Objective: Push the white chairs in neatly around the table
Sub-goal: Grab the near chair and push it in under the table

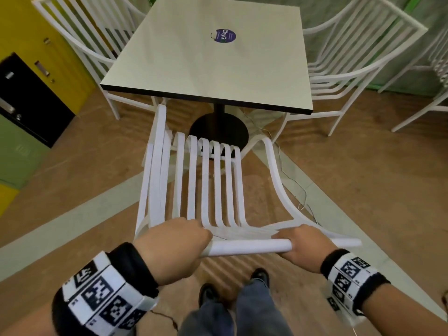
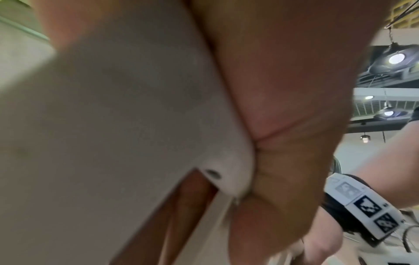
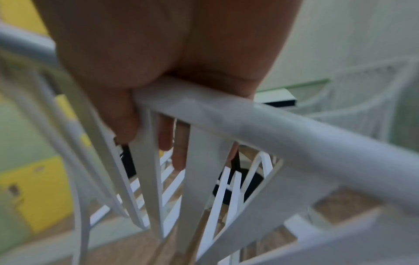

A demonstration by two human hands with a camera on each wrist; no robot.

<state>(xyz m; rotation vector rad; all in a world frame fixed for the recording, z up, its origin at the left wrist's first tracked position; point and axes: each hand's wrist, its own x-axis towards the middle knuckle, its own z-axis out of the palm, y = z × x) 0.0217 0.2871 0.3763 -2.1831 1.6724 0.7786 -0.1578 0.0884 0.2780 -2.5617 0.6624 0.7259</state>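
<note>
A white slatted chair (image 1: 208, 180) stands right in front of me, its seat partly under the near edge of the square cream table (image 1: 208, 61). My left hand (image 1: 177, 241) grips the left part of the chair's top rail (image 1: 247, 247). My right hand (image 1: 303, 243) grips the rail's right part, with the fingers curled over the rail (image 3: 226, 109). In the left wrist view the palm (image 2: 283, 89) presses against the blurred white rail (image 2: 113, 125). Two more white chairs stand at the table's left side (image 1: 82, 37) and right side (image 1: 358, 52).
The table's black pedestal base (image 1: 219, 132) stands just past the chair seat. Yellow, black and green cabinets (image 1: 31, 93) line the left. A thin cable (image 1: 293, 180) trails on the wooden floor to the right of the chair. My feet (image 1: 259, 275) are just behind the chair.
</note>
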